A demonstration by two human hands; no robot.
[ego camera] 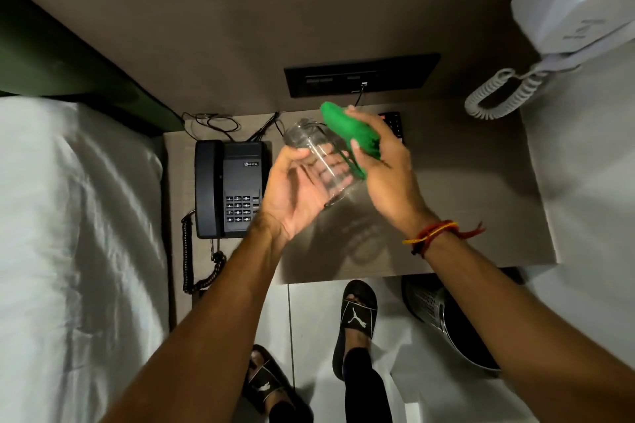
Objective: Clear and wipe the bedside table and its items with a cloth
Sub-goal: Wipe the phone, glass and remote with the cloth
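A clear glass jar (311, 144) lies tilted in my left hand (290, 191), held above the brown bedside table (474, 189). My right hand (385, 165) is closed on a bunched green cloth (350, 134) and presses it against the jar's right side. A black desk telephone (228, 187) sits on the table's left part, its handset in the cradle. Behind my right hand a black remote control (395, 124) lies near the wall, mostly hidden.
A bed with white sheets (68, 233) borders the table on the left. A black socket panel (360, 74) is on the wall, with cables (213, 122) trailing behind the phone. A white wall phone (570, 10) hangs upper right. A mesh waste bin (443, 316) stands under the table's right front.
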